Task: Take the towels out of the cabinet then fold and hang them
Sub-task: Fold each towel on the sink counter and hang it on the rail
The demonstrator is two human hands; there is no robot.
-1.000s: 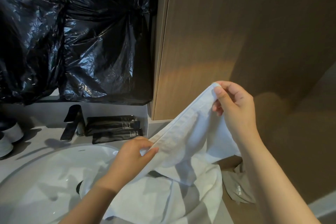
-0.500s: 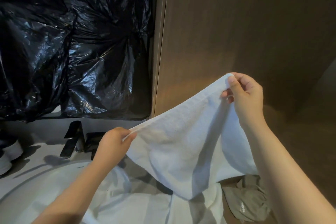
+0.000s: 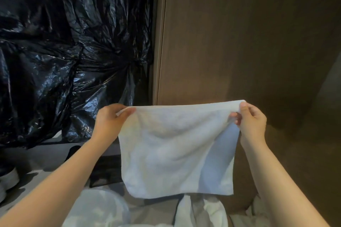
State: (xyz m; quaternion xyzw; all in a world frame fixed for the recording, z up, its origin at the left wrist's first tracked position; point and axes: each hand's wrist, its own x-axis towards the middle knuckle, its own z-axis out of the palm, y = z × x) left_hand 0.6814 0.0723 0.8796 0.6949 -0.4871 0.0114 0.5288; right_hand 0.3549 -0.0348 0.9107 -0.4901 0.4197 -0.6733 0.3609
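Observation:
A small white towel (image 3: 177, 151) hangs flat and square in front of the wooden cabinet door (image 3: 239, 42). My left hand (image 3: 110, 121) pinches its top left corner. My right hand (image 3: 252, 120) pinches its top right corner. The top edge is stretched level between both hands, and the lower edge hangs free above the counter. More white towel cloth (image 3: 201, 212) lies crumpled below it at the bottom of the view.
Black plastic sheeting (image 3: 64, 51) covers the wall on the left. A white sink basin (image 3: 97, 210) sits at the lower left, with a dark faucet (image 3: 73, 150) and dark packets (image 3: 107, 171) behind it. White cups (image 3: 7, 180) stand at the far left.
Both hands rose and spread apart, so the towel went from a slanted drape to a flat, level square. The camera tilted up, and the sink dropped low in view.

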